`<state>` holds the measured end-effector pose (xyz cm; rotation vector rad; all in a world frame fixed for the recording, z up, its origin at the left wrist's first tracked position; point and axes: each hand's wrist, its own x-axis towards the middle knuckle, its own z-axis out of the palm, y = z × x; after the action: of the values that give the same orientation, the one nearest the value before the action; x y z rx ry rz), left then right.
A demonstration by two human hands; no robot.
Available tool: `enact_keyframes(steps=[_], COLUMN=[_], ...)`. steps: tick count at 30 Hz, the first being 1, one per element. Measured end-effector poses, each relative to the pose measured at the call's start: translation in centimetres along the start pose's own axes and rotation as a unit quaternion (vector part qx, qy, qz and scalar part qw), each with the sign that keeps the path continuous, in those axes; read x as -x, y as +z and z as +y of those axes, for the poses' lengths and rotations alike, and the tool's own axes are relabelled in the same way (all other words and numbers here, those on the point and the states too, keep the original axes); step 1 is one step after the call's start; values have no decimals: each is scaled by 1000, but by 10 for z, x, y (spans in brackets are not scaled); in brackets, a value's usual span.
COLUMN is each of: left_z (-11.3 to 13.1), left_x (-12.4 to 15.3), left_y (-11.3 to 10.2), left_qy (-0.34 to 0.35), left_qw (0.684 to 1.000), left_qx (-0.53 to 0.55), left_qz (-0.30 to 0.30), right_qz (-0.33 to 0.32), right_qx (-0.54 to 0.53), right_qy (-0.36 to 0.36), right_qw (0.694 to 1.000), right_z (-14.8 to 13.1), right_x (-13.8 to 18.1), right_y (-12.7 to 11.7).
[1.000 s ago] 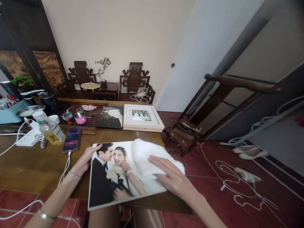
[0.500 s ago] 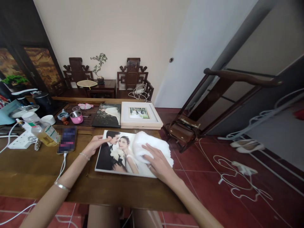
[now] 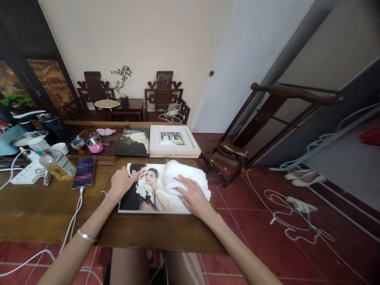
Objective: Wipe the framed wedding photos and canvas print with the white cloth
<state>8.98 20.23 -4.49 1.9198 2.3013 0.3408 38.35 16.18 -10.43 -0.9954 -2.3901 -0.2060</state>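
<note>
A wedding photo panel [image 3: 139, 198] with a white edge lies flat on the wooden table in front of me. My left hand [image 3: 122, 183] grips its left edge, the thumb resting on the picture and the other fingers curled at the side. On the panel's right part sits a bunched white towel [image 3: 184, 176]. Pressed onto it is my right hand [image 3: 191, 196], fingers spread over the cloth. The towel hides that end of the picture and hangs past its right edge.
Behind the panel lie a dark photo panel [image 3: 133, 142] and a white framed photo [image 3: 192, 144]. To the left are a phone [image 3: 84, 172] on a cable, a bottle of yellowish liquid [image 3: 57, 166], a pink cup [image 3: 95, 145] and a white power strip [image 3: 25, 174]. A wooden chair [image 3: 267, 114] stands at right.
My left hand has closed more round the panel's left edge, its fingers now curled. My right hand and the towel have shifted only slightly. The view has moved a little.
</note>
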Motion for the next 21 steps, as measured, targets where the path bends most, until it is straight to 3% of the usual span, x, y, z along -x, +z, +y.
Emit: enact_keyframes(steps=[3, 6, 8, 14, 21], left_z=[-15, -35, -43, -40, -38], left_x=[-6, -13, -12, 16, 30], left_y=[2, 9, 16, 34, 36], left_qy=[25, 30, 29, 145, 233], left_qw=[991, 917, 888, 924, 928], left_qx=[125, 384, 450, 351, 286], left_qz=[-28, -107, -96, 54, 42], right_qz=[1, 2, 4, 20, 7], right_qx=[6, 7, 4, 3, 17], right_qy=[8, 23, 31, 35, 35], right_qw=[1000, 1000, 1000, 999, 999], right_z=[-1, -2, -3, -6, -5], right_x=[0, -1, -1, -2, -4], right_y=[1, 1, 2, 2, 1])
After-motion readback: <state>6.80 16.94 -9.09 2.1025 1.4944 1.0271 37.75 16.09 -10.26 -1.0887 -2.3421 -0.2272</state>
